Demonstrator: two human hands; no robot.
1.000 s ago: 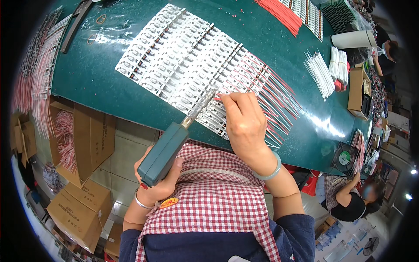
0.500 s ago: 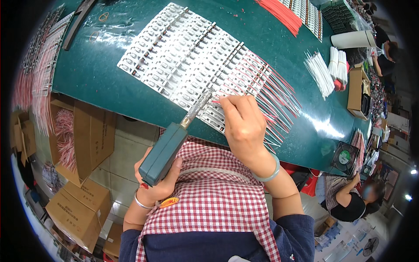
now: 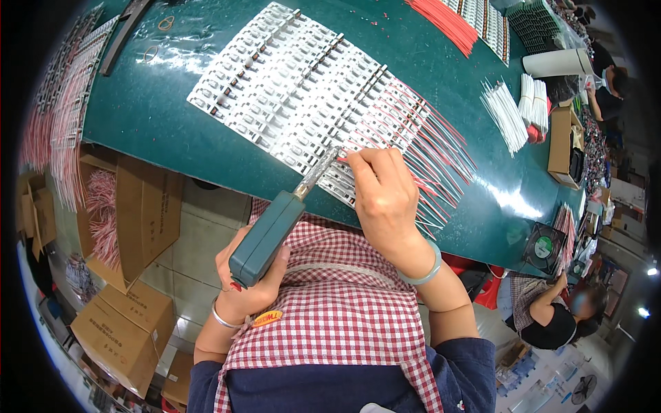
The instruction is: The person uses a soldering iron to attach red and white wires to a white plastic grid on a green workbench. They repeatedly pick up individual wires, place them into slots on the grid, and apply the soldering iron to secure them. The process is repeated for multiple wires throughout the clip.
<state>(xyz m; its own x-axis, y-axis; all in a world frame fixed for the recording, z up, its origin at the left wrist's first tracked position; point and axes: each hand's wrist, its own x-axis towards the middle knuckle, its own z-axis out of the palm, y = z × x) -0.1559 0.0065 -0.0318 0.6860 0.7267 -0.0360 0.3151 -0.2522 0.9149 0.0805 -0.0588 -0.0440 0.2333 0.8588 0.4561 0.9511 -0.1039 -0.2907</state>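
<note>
My left hand (image 3: 256, 279) is wrapped round the dark green body of a soldering gun (image 3: 270, 234). Its metal barrel slants up and right, with the tip at a white circuit board panel (image 3: 289, 76). Close beside that tip, my right hand (image 3: 385, 193) pinches a thin red wire (image 3: 342, 160) at the panel's surface. Most of that wire is hidden by the fingers. Rows of small metal parts cover the panel. Along its right part, many red and white wires (image 3: 441, 148) are attached and fan out over the table.
The green table (image 3: 151, 131) also holds red wires (image 3: 444, 24), white wires (image 3: 504, 117) and a small fan (image 3: 542, 248). Wired panels (image 3: 65, 131) hang over its left edge. Cardboard boxes (image 3: 124, 330) stand below left. Another person (image 3: 551, 310) sits at the right.
The soldering gun and my left hand have shifted slightly up and right, bringing the tip nearer my right fingertips. My right hand has barely moved. The panel has shifted slightly.
</note>
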